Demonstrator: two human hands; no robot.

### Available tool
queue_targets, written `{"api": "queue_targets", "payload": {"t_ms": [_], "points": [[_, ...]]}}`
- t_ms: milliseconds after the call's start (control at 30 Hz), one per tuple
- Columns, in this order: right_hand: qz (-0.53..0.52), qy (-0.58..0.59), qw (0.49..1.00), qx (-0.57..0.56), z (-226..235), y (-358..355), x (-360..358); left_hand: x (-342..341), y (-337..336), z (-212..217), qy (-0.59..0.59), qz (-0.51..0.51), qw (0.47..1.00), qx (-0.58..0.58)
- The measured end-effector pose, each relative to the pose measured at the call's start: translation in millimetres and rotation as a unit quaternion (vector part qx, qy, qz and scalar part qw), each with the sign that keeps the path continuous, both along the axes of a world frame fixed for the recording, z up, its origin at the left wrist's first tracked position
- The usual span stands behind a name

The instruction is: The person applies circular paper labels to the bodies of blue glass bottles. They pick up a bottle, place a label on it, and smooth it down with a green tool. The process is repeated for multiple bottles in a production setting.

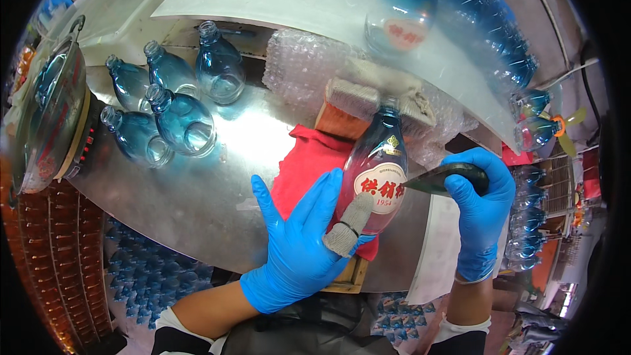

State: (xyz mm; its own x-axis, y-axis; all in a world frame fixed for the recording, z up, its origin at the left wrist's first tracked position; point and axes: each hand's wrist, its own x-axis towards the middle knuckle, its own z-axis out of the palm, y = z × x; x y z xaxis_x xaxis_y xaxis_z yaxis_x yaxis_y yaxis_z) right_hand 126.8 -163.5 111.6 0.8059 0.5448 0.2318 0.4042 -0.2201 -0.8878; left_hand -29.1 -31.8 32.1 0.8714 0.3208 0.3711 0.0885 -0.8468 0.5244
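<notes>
A blue-tinted glass bottle [388,148] lies tilted in front of me, its neck on a cloth-wrapped rest [351,97]. Red cloth [296,174] is under it. On its side is a cream-coloured label [382,183] with red print. My left hand [299,243], gloved in blue, has its fingers spread. Its thumb wears a grey knitted finger sleeve [353,220] and presses on the label's lower left. My right hand [483,204], also in a blue glove, grips a dark, flat tool [453,179] tapering to a point. That tip meets the label's right edge.
Several clear blue bottles [181,121] stand on the metal table [256,148] at left, near a round glass-lidded appliance [56,118]. Bubble wrap [299,69] lies behind the rest. A curved translucent sheet [276,0] spans the back, with labelled bottles [402,23] behind it. Packed bottles [148,273] fill the floor.
</notes>
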Motion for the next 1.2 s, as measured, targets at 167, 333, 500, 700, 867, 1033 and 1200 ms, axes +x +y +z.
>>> {"api": "queue_targets", "payload": {"t_ms": [167, 333, 500, 700, 867, 1033, 1200], "points": [[-0.045, 0.025, 0.998, 0.038, -12.5, -12.7, -7.6, 1.3, 1.0, 0.1, -0.003, -0.003, 1.000, -0.007], [-0.090, -0.024, 0.992, 0.080, -20.9, -18.4, -17.3, 1.9, -0.9, -1.5, -0.002, 0.039, 0.991, -0.126], [-0.075, -0.069, 0.992, 0.067, -24.5, -21.4, -18.9, 5.3, 4.2, -3.2, 0.037, 0.008, 0.999, 0.000], [-0.067, -0.034, 0.993, 0.087, -29.4, -21.3, -17.2, 3.9, 11.7, -10.8, -0.026, -0.030, 0.999, -0.004], [-0.119, 0.154, 0.966, 0.168, -40.0, -21.0, -15.1, 6.3, 22.8, -15.8, -0.023, -0.044, 0.995, -0.088], [-0.015, 0.429, 0.874, 0.228, -66.1, -26.6, -3.5, 14.6, 36.1, -19.7, -0.027, -0.120, 0.899, -0.420], [-0.008, 0.375, 0.922, 0.098, -72.4, -7.4, -26.6, 34.9, 52.7, -14.8, 0.023, -0.162, 0.811, -0.561]]}}
